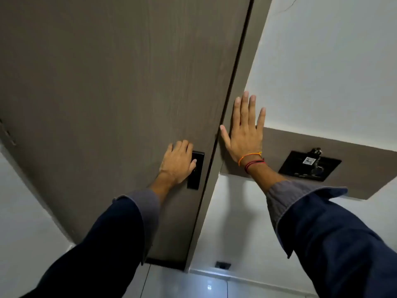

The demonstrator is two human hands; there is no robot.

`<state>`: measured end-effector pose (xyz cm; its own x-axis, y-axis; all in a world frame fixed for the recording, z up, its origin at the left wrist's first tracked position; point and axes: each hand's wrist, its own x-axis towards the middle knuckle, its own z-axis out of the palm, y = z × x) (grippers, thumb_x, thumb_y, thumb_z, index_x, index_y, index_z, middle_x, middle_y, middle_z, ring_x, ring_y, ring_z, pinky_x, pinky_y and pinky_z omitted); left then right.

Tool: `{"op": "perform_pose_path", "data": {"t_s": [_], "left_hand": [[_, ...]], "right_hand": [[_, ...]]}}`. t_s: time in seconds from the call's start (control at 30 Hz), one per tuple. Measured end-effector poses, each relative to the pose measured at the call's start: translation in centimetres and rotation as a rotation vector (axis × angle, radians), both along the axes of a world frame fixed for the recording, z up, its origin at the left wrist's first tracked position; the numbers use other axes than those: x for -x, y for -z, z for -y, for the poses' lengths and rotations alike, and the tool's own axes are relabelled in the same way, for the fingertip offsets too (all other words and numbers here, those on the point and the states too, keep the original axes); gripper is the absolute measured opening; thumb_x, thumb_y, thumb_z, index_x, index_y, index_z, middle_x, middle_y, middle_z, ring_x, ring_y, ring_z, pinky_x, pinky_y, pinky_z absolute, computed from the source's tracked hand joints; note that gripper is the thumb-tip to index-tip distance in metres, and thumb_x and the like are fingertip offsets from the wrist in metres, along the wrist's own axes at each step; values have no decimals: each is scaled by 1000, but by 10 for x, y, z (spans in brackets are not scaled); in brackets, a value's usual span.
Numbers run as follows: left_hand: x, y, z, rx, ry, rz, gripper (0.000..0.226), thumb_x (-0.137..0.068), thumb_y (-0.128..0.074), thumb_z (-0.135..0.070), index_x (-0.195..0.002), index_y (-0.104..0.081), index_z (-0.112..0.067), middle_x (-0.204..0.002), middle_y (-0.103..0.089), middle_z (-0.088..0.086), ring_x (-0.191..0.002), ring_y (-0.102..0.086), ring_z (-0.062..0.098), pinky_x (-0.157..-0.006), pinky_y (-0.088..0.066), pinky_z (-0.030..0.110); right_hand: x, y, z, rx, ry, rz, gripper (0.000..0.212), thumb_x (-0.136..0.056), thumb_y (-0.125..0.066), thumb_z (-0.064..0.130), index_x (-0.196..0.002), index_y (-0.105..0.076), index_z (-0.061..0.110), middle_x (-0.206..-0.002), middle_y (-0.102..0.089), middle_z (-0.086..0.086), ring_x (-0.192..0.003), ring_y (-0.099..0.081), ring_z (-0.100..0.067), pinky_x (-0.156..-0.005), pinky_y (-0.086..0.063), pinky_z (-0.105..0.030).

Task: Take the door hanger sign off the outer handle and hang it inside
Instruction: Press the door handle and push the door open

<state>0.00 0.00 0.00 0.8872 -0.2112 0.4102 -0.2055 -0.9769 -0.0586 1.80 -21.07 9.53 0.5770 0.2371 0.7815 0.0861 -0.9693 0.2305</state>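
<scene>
A brown wood-grain door (120, 82) fills the left and middle of the head view and stands closed in its frame. My left hand (178, 164) is wrapped around the door handle on a black lock plate (196, 168); the handle itself is hidden under my fingers. My right hand (245, 132) lies flat with fingers spread on the door frame (240, 67), just right of the door's edge. No door hanger sign shows anywhere in view.
A black wall panel (309, 166) with a key card and metal keys sits on a brown strip right of the frame. White walls lie on both sides. A small black socket (223, 265) is low on the wall above a glossy tiled floor (206, 287).
</scene>
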Motion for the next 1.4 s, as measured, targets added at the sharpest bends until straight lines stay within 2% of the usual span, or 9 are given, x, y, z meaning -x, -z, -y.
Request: {"op": "perform_pose_path", "data": {"t_s": [0.13, 0.33, 0.53, 0.63, 0.77, 0.93, 1.13, 1.3, 1.4], "left_hand": [[-4, 37, -4, 82, -66, -158, 53, -107, -33, -56, -124, -57, -12, -120, -62, 10, -112, -59, 27, -103, -48, 47], [-20, 72, 3, 129, -56, -316, 82, -102, -12, -69, -98, -71, -13, -101, -73, 10, -108, -64, 25, -115, -32, 55], [-15, 89, 4, 182, -22, -184, 55, -104, -43, -59, -99, -73, -14, -77, -67, 9, -81, -65, 27, -99, -43, 52], [-17, 93, 10, 351, -95, -195, 75, -100, -28, -70, -82, -69, -10, -73, -67, 6, -78, -63, 25, -99, -43, 49], [-17, 101, 17, 507, -117, -138, 70, -97, -35, -69, -62, -57, -13, -60, -61, 5, -66, -60, 24, -97, -39, 44], [-19, 115, 27, 824, -149, -115, 64, -100, -50, -60, -62, -57, -9, -61, -64, 11, -67, -62, 28, -99, -41, 43], [-18, 116, 28, 978, -126, -143, 67, -100, -51, -59, -54, -48, -10, -55, -57, 11, -64, -58, 34, -98, -44, 43], [-12, 115, 37, 1217, -139, -133, 69, -100, -58, -51, -49, -34, -12, -46, -35, 1, -52, -39, 27, -67, -42, 42], [-6, 121, 36, 1237, -130, -147, 69, -101, -58, -51, -50, -38, -8, -49, -38, 6, -53, -40, 28, -65, -50, 48]], "right_hand": [[-7, -2, -1, 17, 51, 54, 78, -108, -31, 56, -165, -19, 3, -172, -20, -21, -161, -22, -36, -127, -18, -63], [-15, 7, 0, 40, 70, 123, 74, -110, -23, 49, -161, -28, -4, -167, -30, -26, -157, -31, -39, -126, -26, -63], [-19, 10, 0, 51, 70, 188, 73, -110, -26, 49, -161, -27, -4, -167, -30, -26, -157, -31, -39, -126, -27, -62], [-20, 10, 1, 41, 58, 189, 73, -110, -26, 48, -161, -27, -4, -167, -29, -26, -157, -30, -40, -126, -26, -62], [-19, 9, -2, 34, 67, 195, 74, -110, -22, 50, -161, -29, -4, -166, -31, -26, -157, -31, -39, -125, -28, -62], [-18, 8, -3, 37, 76, 215, 75, -109, -21, 50, -160, -32, -4, -166, -34, -26, -156, -34, -39, -124, -30, -62], [-21, 13, -2, 35, 83, 223, 73, -109, -34, 48, -160, -30, -4, -166, -33, -26, -156, -32, -39, -125, -28, -61], [-22, 13, -2, 38, 87, 223, 73, -109, -32, 47, -160, -29, -4, -166, -32, -25, -157, -31, -39, -126, -27, -61], [-19, 11, -4, 32, 82, 217, 73, -109, -28, 48, -160, -30, -4, -166, -33, -25, -156, -32, -39, -125, -28, -62]]}}
